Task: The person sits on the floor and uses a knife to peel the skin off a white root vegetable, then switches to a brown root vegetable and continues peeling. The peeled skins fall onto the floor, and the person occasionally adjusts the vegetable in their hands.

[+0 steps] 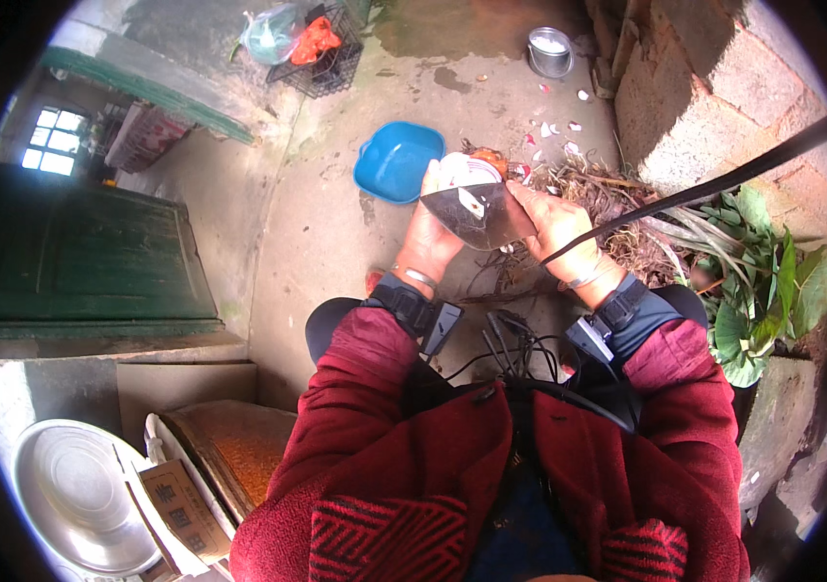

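Observation:
My left hand (431, 236) holds a pale, round piece of food with reddish rings (469, 170), partly covered by a blade. The wide dark blade of a cleaver (482, 218) lies across it, with a small white scrap stuck on its face. My right hand (557, 229) grips the cleaver at its right end; the handle is hidden by the hand. Just beyond my left hand a blue plastic basin (399, 161) stands on the floor. Red and white peel scraps (546, 129) are scattered on the concrete to the right of the basin.
Dry roots (617, 196) and green leaves (741, 305) lie at the right by a block wall (711, 94). A small metal pail (550, 52) and a black crate (341, 54) with bags stand farther off. Lower left are a metal basin (79, 495) and a cardboard piece (184, 509). A black strap (711, 182) crosses the right side.

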A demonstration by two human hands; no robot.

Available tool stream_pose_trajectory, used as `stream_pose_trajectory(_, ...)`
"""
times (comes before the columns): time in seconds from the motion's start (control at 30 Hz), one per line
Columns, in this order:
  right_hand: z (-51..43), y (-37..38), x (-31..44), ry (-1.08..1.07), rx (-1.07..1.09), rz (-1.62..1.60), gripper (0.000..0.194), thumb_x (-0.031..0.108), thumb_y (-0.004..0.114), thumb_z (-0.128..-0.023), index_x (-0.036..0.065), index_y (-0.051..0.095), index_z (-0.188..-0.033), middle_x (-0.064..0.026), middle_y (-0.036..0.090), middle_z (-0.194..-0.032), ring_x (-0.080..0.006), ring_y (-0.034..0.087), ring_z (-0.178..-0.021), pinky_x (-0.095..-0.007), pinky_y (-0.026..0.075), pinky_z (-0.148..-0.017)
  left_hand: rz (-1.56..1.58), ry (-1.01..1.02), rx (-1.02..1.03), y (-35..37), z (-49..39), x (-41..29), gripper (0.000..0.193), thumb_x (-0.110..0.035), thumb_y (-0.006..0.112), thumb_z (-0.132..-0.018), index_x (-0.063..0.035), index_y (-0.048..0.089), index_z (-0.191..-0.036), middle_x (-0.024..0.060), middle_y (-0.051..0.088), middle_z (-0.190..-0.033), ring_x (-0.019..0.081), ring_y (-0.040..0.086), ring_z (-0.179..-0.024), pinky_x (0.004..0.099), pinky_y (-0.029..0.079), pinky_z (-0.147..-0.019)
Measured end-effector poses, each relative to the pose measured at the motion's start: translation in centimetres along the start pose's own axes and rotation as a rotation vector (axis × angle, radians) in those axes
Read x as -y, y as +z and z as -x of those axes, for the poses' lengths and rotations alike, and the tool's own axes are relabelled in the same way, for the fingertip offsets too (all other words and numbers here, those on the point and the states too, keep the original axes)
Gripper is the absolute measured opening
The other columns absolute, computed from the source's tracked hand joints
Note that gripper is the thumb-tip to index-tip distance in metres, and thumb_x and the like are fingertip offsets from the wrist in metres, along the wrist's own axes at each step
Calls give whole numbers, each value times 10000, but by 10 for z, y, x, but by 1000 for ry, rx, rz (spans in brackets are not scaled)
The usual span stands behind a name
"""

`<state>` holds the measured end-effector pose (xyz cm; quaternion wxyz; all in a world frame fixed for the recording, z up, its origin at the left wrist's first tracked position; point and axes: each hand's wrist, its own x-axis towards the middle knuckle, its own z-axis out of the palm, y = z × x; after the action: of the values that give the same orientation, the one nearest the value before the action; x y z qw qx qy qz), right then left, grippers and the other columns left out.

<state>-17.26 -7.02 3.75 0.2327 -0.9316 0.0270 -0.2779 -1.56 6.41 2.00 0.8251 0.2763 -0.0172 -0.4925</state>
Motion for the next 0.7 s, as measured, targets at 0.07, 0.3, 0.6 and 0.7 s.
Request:
stream_pose_trajectory(0.07,0,2,0,-27,-22,14,625,47,674,-659,27,525,-1266,-133,659,-944,-309,658,-883,-389,532,-780,38,8,-33,-6,-5,1,343,-321,507,-977,-58,557,-1191,97,627,-1151,248,605,-1056,397,493,-948)
stream_pose_trajectory(0.3,-3,8,0,-63,-36,-2,646,38,676,-641,35,519,-1267,-116,651,-906,-304,655,-851,-395,533,-741,131,53,20,-18,-17,8,535,-458,458,-943,-42,513,-1274,160,607,-1190,310,601,-1073,445,488,-957)
stream_pose_trajectory(0.6,-9,10,0,123,40,77,608,52,664,-720,60,510,-1308,-187,658,-1032,-339,657,-914,-400,534,-802,174,13,53,1,-6,8,553,-480,459,-932,-68,505,-1298,141,587,-1241,301,568,-1140,457,452,-997)
stream_pose_trajectory(0.7,-12,20,-14,138,-53,107,270,159,577,-893,49,592,-1140,-159,655,-757,-338,655,-687,-405,531,-626,109,23,-26,7,0,3,518,-465,472,-925,-105,513,-1295,115,578,-1260,299,561,-1146,509,457,-975)
